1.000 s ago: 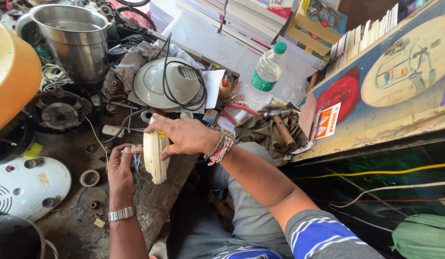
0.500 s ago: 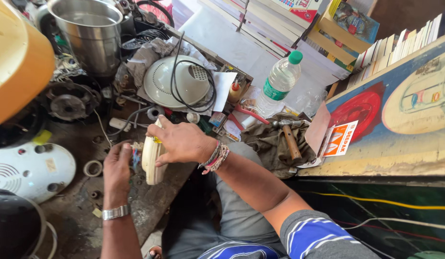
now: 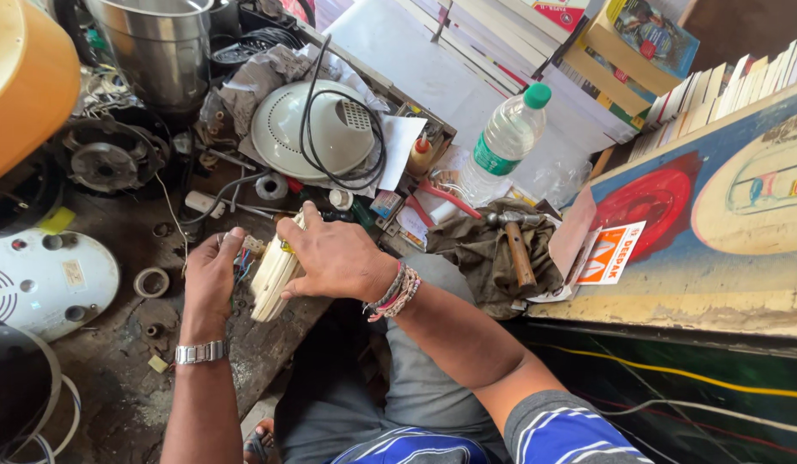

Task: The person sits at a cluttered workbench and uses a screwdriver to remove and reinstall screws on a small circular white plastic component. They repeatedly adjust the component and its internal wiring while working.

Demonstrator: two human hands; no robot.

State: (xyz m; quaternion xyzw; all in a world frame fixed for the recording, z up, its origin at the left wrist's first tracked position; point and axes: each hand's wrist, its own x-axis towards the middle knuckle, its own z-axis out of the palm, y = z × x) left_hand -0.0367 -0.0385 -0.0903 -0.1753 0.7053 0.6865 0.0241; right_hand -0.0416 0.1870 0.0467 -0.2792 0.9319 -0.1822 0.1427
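A cream plastic appliance casing stands on edge on the dirty workbench. My right hand, with bead bracelets at the wrist, grips it from above and from the right. My left hand, with a metal watch on the wrist, touches the casing's left side, where coloured wires show between the fingers. What the left fingers pinch is hidden.
A round white cover with a black cord lies behind. A steel pot stands far left, a motor part beside it. A plastic bottle, a hammer on a cloth, stacked books and a white disc surround me.
The view has shifted so everything sits lower and more to the right. Both hands keep hold of the cream casing, which has tilted slightly.
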